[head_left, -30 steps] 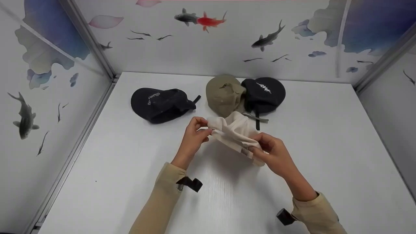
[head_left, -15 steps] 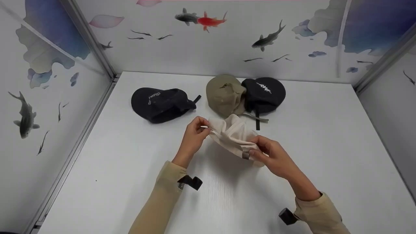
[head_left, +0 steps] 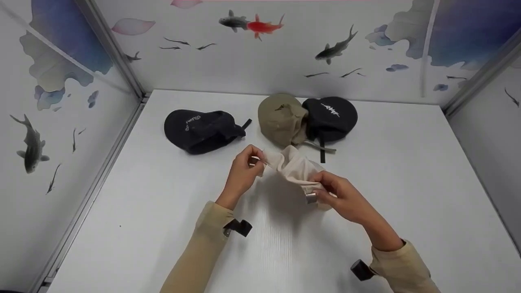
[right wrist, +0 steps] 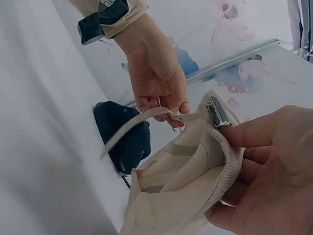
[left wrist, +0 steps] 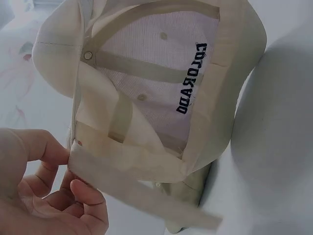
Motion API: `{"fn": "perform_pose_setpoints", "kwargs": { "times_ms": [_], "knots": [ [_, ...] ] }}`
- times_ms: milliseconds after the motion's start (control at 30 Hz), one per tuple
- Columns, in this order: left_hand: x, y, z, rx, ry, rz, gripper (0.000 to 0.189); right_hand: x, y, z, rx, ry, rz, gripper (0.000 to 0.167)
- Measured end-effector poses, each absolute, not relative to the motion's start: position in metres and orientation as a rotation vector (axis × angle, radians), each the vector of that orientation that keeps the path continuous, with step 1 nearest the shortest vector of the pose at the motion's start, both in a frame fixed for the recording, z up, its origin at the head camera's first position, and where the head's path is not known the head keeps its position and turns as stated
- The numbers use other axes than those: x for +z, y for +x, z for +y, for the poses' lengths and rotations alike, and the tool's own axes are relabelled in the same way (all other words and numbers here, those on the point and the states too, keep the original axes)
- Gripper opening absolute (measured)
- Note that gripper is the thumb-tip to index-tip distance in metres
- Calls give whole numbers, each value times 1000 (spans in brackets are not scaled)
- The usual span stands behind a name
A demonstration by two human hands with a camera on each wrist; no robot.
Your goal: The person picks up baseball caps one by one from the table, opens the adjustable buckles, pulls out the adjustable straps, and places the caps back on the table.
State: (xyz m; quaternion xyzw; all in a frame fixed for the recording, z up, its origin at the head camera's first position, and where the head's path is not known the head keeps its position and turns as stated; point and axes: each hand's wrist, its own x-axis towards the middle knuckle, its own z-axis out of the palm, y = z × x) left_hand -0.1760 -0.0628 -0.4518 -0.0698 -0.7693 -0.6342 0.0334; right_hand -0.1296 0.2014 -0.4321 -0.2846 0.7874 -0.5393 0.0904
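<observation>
A cream baseball cap (head_left: pixel 299 166) is held above the table between both hands, its opening facing me. My left hand (head_left: pixel 241 173) pinches the cap's back strap (left wrist: pixel 132 188) between thumb and fingers near where it joins the cap. The strap's other end hangs loose in the left wrist view. On the other side, my right hand (head_left: pixel 346 199) grips the cap's edge beside a metal buckle (right wrist: pixel 218 112), thumb and fingers on the fabric. Dark lettering reading COLORADO (left wrist: pixel 191 78) shows inside the crown. Most of the brim is hidden in the head view.
On the white table (head_left: pixel 171 228), a dark navy cap (head_left: pixel 203 131) lies at the back left. Behind the cream cap, an olive cap (head_left: pixel 281 120) touches a black cap (head_left: pixel 331 118). Printed walls (head_left: pixel 281 57) enclose the table's back and sides.
The strap, stretched across between the hands a second ago, now hangs loose from my left hand, apart from the buckle. My right hand has shifted slightly lower. The other caps have not moved.
</observation>
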Motion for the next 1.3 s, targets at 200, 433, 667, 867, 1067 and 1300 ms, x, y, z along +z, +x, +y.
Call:
{"fn": "perform_pose_setpoints", "kwargs": {
  "times_ms": [200,433,667,867,1067,1300],
  "knots": [
    [-449,-170,-62,-1958,-295,-2378,8,-427,-128,197,-1735,-593,2326,26],
    [-444,-165,-55,-1969,-384,-2392,6,-421,-129,190,-1743,-321,2454,44],
    [-443,-160,-52,-1989,-403,-2415,6,-420,-137,189,-1618,-296,2588,29],
    [-443,-158,-52,-1987,-429,-2429,6,-421,-138,189,-1520,-372,2791,15],
    [-441,-156,-54,-1992,-468,-2471,7,-424,-137,192,-1465,-492,3040,8],
    [-441,-154,-58,-1989,-470,-2528,9,-419,-141,202,-1563,-459,2980,7]
  ]
}}
